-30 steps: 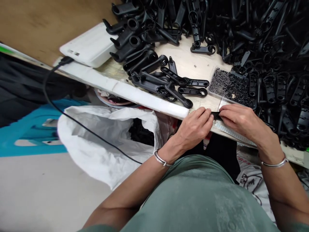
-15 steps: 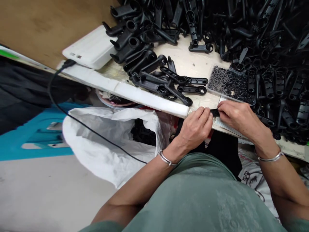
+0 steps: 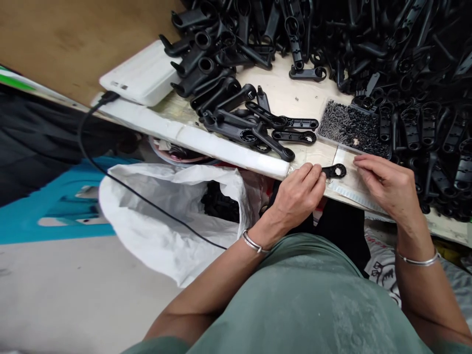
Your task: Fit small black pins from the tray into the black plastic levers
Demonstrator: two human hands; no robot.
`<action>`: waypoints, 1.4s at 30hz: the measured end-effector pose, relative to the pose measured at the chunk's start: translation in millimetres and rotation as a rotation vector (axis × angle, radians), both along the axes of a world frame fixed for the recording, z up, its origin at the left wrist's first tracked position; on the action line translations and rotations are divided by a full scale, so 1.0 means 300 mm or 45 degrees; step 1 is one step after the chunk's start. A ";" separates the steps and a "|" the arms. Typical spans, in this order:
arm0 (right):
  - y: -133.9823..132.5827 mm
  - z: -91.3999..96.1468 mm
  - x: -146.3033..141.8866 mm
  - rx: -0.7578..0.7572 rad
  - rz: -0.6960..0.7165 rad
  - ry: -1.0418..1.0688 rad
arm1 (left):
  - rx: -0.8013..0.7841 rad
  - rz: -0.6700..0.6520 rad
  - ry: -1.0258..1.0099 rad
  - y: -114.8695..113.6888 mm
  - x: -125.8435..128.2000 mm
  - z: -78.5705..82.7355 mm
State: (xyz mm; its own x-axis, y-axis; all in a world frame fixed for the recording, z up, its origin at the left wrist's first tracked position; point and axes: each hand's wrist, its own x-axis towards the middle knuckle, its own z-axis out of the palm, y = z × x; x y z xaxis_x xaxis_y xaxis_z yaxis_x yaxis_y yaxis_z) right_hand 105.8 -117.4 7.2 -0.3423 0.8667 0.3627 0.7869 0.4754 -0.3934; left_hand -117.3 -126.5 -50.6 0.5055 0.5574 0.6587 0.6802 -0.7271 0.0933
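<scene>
My left hand (image 3: 300, 191) is closed around one end of a black plastic crank arm (image 3: 334, 171) at the table's front edge. The toothed ring end of that piece sticks out to the right of my fingers. To the right of it and apart from it, my right hand (image 3: 391, 184) has its thumb and fingertips pinched together; whether something tiny sits between them is too small to tell. Just beyond my right hand lies a clear plastic box (image 3: 354, 146) full of small grey and black screw-like parts.
Black crank arms (image 3: 221, 88) are heaped across the back and right of the table (image 3: 265, 83). A white power bank (image 3: 142, 73) with a black cable stands on the left. White padding (image 3: 195, 140) lines the front edge. Below hangs an open white sack (image 3: 136, 206) with black pieces inside.
My right hand has let go of the crank arm's ring end and moved right, towards the front of the screw box. The left hand keeps its hold in the same place.
</scene>
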 end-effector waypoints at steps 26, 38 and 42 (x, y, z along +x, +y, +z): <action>0.229 0.043 -0.023 -0.106 -0.567 -0.674 | -0.031 0.113 0.114 0.221 -0.009 0.169; 0.221 0.044 -0.019 -0.273 -0.533 -0.801 | -0.449 0.042 0.404 0.427 0.231 0.168; 0.223 0.037 -0.026 -0.283 -0.525 -0.768 | -0.526 0.075 0.540 0.419 0.211 0.190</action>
